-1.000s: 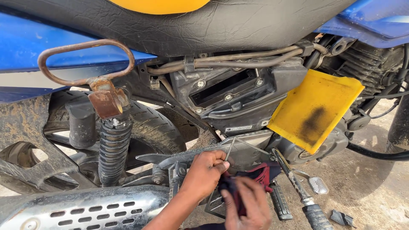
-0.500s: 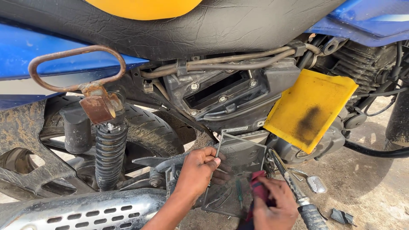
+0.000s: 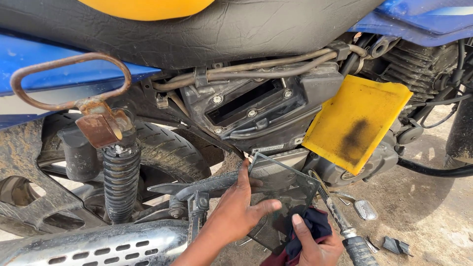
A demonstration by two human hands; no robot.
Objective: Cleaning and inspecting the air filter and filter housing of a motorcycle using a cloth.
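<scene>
Left hand (image 3: 235,212) tilts dark panel (image 3: 281,189), right hand (image 3: 315,246) wiping

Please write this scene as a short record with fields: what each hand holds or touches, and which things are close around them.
left hand: grips the left edge of the dark tinted flat panel, thumb on its front
right hand: presses a dark blue and red cloth against the panel's lower part
behind the panel: black open air-filter box under the black seat
right of the panel: stained yellow foam sheet
below left: chrome exhaust muffler
further left: black coil shock absorber
</scene>
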